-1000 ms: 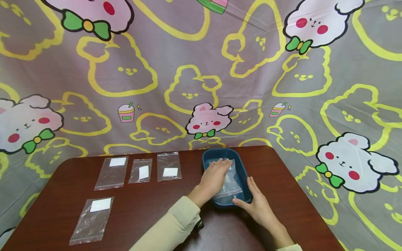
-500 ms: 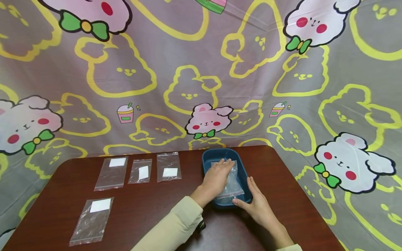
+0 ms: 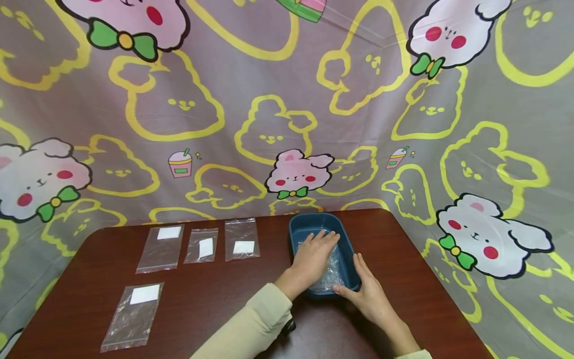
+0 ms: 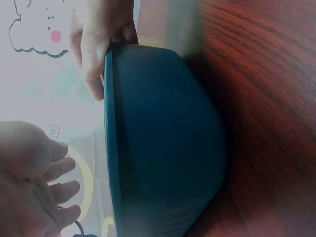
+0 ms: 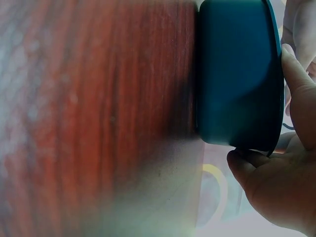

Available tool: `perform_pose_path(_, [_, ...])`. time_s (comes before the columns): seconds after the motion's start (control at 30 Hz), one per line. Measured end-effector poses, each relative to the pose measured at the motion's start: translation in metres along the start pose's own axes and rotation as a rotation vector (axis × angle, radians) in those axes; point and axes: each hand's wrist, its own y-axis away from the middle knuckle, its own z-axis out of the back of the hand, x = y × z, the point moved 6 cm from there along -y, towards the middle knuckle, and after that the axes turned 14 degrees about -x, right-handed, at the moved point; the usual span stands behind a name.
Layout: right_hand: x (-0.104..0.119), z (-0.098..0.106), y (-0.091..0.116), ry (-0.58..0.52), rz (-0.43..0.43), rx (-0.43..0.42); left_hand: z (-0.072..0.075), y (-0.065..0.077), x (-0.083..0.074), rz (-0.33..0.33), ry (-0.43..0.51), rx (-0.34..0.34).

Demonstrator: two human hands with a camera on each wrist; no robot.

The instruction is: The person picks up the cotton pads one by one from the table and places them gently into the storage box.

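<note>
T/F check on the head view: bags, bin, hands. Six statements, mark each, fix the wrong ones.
1. Four clear bags lie on the table outside the blue bin. True.
2. The blue bin stands left of those bags in the head view. False: it stands to their right.
3. Each of those four bags shows a white rectangle. True.
4. The left hand holds the bin's near right corner. False: the right hand does; the left hand is over the bin's inside.
5. Nothing lies in the bin. False: clear plastic shows in it.
6. One of the four bags lies nearer the person than the other three. True.
</note>
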Motion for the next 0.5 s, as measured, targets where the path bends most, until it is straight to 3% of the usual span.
perform_pose_path(0.5, [0.001,0.001,0.000,0.008,0.002,-0.002,-0.001,0.012,0.001,-0.030,-0.008,-0.024])
